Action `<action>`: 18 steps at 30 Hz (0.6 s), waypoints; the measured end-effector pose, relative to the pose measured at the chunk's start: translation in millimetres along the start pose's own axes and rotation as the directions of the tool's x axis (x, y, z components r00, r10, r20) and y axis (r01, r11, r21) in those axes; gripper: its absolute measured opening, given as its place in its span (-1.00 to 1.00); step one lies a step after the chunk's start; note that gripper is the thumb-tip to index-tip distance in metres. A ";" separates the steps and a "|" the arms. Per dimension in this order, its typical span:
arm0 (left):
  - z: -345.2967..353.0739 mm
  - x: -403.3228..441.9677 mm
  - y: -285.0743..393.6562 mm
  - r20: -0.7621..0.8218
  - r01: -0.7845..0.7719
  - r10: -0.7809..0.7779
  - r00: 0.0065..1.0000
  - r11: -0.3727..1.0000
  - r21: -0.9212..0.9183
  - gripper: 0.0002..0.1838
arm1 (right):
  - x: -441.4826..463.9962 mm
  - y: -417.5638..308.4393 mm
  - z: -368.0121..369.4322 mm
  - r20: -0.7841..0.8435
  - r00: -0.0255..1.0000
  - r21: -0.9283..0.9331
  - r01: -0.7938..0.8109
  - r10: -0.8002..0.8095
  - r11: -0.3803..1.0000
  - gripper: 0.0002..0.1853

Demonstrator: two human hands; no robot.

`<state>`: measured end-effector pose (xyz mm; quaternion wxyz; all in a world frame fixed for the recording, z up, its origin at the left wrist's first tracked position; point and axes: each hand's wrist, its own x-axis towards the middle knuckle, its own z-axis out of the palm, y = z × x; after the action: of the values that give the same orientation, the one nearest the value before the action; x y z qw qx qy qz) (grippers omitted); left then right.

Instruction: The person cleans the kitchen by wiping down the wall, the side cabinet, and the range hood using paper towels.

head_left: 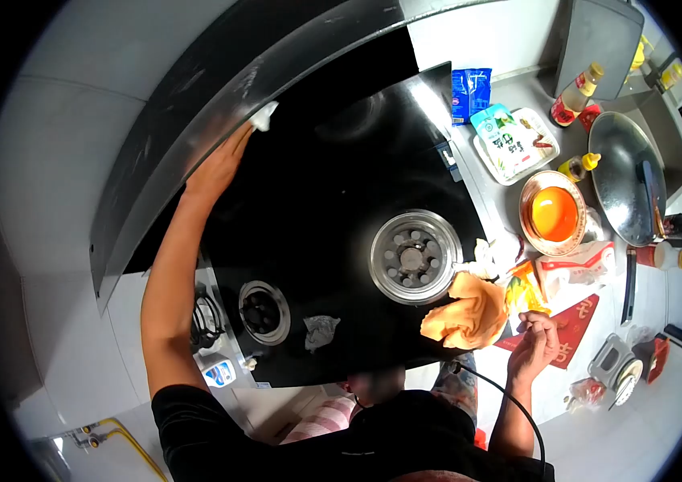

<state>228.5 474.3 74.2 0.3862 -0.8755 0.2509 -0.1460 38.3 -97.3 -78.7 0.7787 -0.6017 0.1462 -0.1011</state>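
My left hand [222, 165] reaches far forward and left, its fingers pressed onto a crumpled white tissue [264, 116]. The tissue lies against a dark surface beside the curved edge of the range hood [276, 60]; exact contact is hard to tell. Below spreads a black glass gas stove [317, 209] with a large round burner [413, 257] and a smaller one [264, 312]. Held over the right-hand counter, my right hand [535, 345] has its fingers curled, with nothing visible in them. Near it are an orange cloth [466, 313] and a red paper sheet [567, 333].
A crumpled grey wad [321, 331] rests on the stove. On the counter stand a bowl of orange liquid [554, 215], a white tray [546, 149], a sauce bottle [575, 96] and a wok [622, 177]. A black cable [509, 394] crosses near my right forearm.
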 end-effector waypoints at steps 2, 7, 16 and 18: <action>7.5 -37.5 -3.7 0.033 0.066 -0.066 0.997 0.998 0.017 -0.51 | 2.2 -7.0 -8.5 0.066 0.998 -0.008 -0.013 0.014 1.000 -0.82; -8.5 -122.6 -28.8 0.239 0.412 -0.399 0.886 0.911 -0.005 -0.67 | 4.8 -35.0 -4.1 0.265 0.964 -0.052 -0.024 0.037 0.998 -0.80; -151.0 -190.6 77.3 -0.146 0.749 -0.860 0.489 0.500 -0.435 -0.70 | -35.2 -39.2 23.1 0.564 0.794 -0.027 -0.259 0.229 0.965 -0.71; -190.1 -195.9 141.3 -0.067 0.682 -0.975 0.214 0.198 -0.704 -0.72 | -55.8 -41.6 39.8 0.664 0.708 -0.042 -0.283 0.239 0.958 -0.68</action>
<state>-66.0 386.5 81.4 -0.1114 -0.8488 -0.1736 -0.4868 0.7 -53.2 -23.3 0.8044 -0.5465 -0.0594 0.2254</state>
